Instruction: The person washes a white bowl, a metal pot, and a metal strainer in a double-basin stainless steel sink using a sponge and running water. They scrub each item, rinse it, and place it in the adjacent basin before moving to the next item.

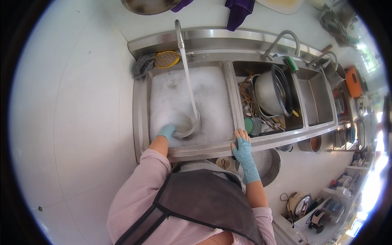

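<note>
My left hand (pixel 167 131), in a teal glove, reaches into the foam of the left steel sink basin (pixel 230 92). Suds and water hide its fingers. Beside it a pale rounded rim (pixel 186 133), perhaps of a bowl, shows in the foam; whether the hand grips it is unclear. Water (pixel 188 76) runs from the tall faucet (pixel 179 36) onto this spot. My right hand (pixel 243 145) lies on the sink's front ledge (pixel 208 148) near the divider, holding nothing. Its teal glove leaves the fingertips bare.
The middle basin holds a large metal pot (pixel 268 92), chopsticks (pixel 246 96), utensils and a green scrubber (pixel 248 126). A green brush (pixel 291 64) lies on the divider farther right. Behind the foam sit a grey mesh cloth (pixel 144 65) and a yellow-rimmed scrubber (pixel 167 59). Below the ledge stands a large pot (pixel 271 167).
</note>
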Demonstrator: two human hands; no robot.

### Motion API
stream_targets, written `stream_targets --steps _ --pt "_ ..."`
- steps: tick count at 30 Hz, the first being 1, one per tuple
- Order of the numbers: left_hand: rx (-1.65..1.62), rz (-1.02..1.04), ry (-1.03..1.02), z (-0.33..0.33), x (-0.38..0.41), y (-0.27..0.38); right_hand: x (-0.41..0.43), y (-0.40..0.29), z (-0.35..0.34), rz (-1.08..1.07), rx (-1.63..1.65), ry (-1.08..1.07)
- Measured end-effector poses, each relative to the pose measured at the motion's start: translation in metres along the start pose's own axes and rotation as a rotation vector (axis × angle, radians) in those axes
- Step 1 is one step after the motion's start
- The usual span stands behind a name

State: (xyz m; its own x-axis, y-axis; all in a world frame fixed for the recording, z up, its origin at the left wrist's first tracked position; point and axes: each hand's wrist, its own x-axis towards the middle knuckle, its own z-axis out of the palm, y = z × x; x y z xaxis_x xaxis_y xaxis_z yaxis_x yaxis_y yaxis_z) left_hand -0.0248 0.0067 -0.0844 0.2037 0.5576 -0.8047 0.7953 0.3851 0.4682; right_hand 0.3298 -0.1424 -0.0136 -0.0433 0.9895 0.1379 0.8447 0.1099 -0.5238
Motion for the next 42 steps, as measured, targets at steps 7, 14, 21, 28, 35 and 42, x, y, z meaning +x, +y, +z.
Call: stream_targets --steps 7,14,21,28,35,42 --pt "-0.082 -0.086 0.313 -0.052 0.004 0.020 0.001 -0.001 -0.002 -0.035 -0.019 0.061" --pt "-0.031 -0.085 0.755 -0.071 0.018 0.011 0.003 -0.001 -0.004 -0.009 0.001 0.026" --pt "-0.269 0.388 1.138 -0.080 0.040 -0.013 0.006 -0.003 -0.005 0.002 -0.003 0.020" --pt "-0.688 0.422 1.044 -0.067 0.011 0.044 0.008 -0.003 -0.006 0.013 -0.011 0.008" --pt "-0.258 0.592 1.104 -0.066 -0.012 0.071 0.008 -0.005 -0.006 0.014 -0.011 0.035" --pt "-0.548 0.761 0.837 -0.065 -0.058 0.118 0.011 -0.009 -0.011 0.043 -0.033 0.030"
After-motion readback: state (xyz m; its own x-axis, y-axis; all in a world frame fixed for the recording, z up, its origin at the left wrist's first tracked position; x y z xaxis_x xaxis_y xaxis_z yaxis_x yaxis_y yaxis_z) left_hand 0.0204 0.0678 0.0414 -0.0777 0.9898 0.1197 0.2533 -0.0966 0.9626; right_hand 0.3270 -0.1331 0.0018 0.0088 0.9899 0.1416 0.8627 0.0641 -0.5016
